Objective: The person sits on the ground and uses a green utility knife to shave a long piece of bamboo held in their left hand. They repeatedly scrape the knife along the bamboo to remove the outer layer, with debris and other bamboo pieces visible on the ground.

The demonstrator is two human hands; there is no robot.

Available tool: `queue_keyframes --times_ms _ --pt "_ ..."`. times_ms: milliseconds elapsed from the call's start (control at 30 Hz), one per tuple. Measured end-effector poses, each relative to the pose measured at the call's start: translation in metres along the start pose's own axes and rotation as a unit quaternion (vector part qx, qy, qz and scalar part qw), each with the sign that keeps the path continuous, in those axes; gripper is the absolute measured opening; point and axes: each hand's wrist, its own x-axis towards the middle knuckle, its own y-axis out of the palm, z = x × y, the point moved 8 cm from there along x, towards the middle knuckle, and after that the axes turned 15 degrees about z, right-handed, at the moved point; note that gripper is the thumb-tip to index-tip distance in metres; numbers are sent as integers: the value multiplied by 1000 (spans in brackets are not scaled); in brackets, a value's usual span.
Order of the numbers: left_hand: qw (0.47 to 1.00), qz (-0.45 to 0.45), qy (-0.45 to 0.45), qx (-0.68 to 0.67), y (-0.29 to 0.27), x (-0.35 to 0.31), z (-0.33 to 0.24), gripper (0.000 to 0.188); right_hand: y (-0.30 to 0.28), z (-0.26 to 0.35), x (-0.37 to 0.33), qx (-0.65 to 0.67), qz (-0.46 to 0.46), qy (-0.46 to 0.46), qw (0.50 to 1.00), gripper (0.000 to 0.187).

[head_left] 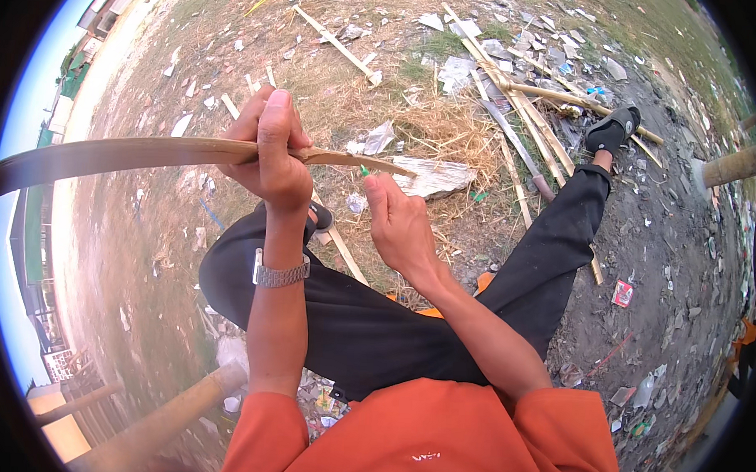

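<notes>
My left hand (pixel 273 149) is closed around a long bamboo strip (pixel 173 151), its thumb lying on top. The strip runs level from the far left, through the fist, to a thin, curved end in front of my right hand (pixel 402 227). That hand is closed just below the thin end, its fingers curled in. A small green tip (pixel 364 171) shows by its thumb; the rest of what it grips is hidden. Beyond it, a pale, weathered wood block (pixel 437 179) lies on the ground beside straw.
Bamboo poles and split strips (pixel 528 116) lie crossed near my right foot (pixel 613 130). Straw (pixel 456 139) and scattered litter cover the ground. Thick bamboo posts (pixel 734 165) stand at the right and a pole (pixel 172 408) at the lower left. My legs are spread apart.
</notes>
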Motion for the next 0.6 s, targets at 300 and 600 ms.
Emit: queue_keyframes --times_ms 300,600 --pt "998 -45 -13 41 -4 -2 4 34 -1 -39 1 -2 -14 48 999 43" --pt "980 -93 3 176 3 -1 -18 37 1 11 1 -14 -54 -4 998 41"
